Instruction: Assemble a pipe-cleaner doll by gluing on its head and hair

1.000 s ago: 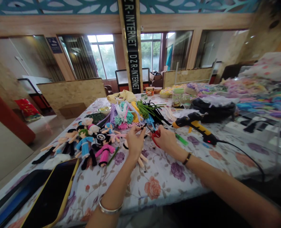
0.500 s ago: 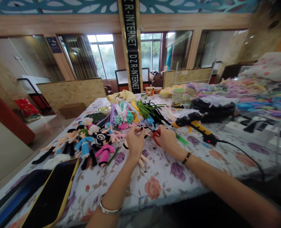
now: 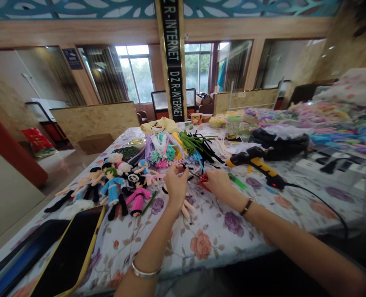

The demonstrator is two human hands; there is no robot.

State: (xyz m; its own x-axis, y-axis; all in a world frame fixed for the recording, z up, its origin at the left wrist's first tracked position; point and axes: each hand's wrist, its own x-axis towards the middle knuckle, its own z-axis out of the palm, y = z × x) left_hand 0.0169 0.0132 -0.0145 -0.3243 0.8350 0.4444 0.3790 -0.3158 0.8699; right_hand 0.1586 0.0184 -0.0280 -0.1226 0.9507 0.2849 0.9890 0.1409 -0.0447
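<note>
Head view: right hand point(image 3: 217, 183), gripping red-handled scissors point(image 3: 203, 180), now lowered slightly, blades toward a small dark piece point(image 3: 184, 168) pinched by left hand point(image 3: 175, 186), suggesting trimming underway.

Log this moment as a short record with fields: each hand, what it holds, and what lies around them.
left hand: closed on a small doll piece with a black strand; details too small to tell
right hand: grips red-handled scissors, blades pointing toward the left hand
surface: table under a floral tablecloth
left of hands: finished dolls lying in a row
behind hands: pile of coloured pipe cleaners
right of hands: yellow-and-black glue gun, lying on the cloth, cord attached
near left edge: dark tablet in a yellow case
</note>
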